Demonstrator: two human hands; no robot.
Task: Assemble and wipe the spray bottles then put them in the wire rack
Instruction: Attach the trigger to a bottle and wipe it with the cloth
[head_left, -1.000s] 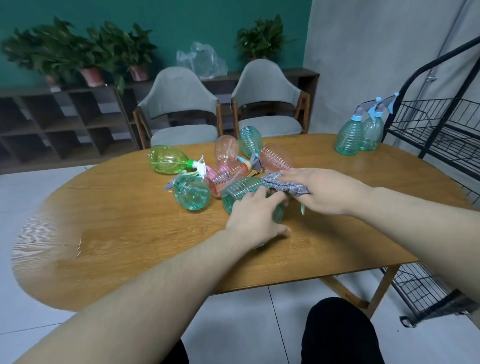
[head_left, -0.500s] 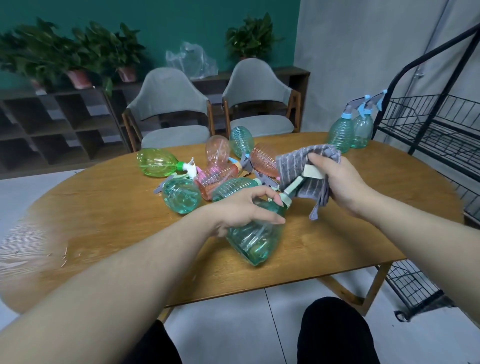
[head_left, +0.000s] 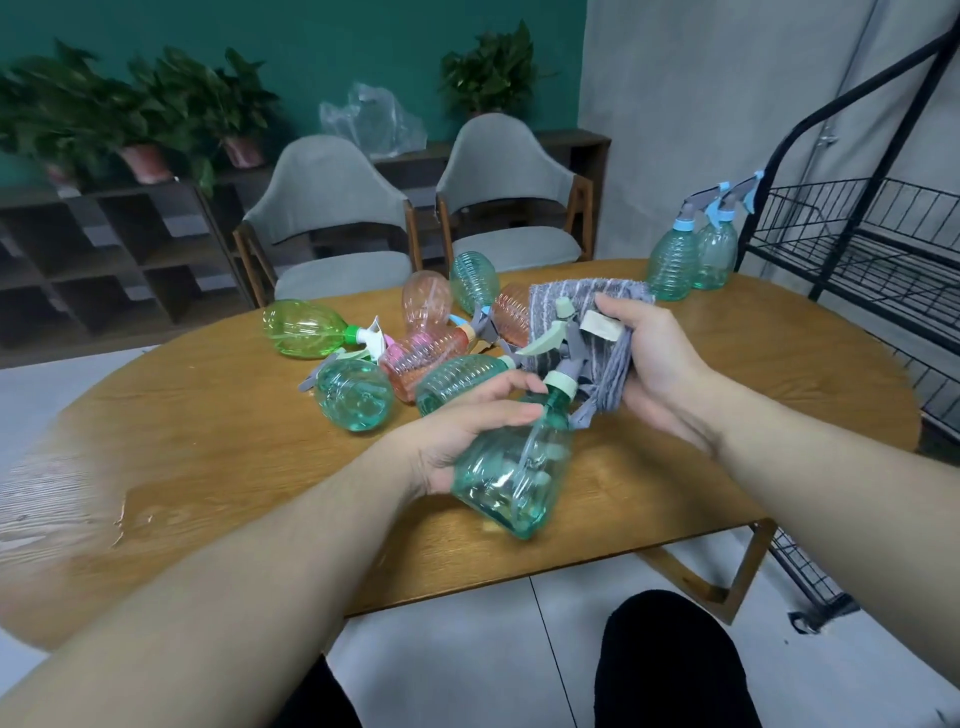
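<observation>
left hand wrapped around the body of a teal spray bottle, lifted off the table and tilted with its base toward the camera, pale green collar and trigger head pointing away and up. right hand gripping a grey striped cloth, thumb on top, bunched against the trigger head; cloth touching the sprayer from behind. just beyond the hands, a cluster of bottles lying on their sides on the oval wooden table: a teal ribbed bottle, a round teal bottle, a pink bottle, a green bottle, a pale pink bottle, another teal one and an orange-pink one partly hidden by the cloth. at the far right edge of the table, two upright teal bottles with blue collars, standing side by side, touching or nearly so. right of those, off the table, black wire rack. behind the table, two grey chairs.
</observation>
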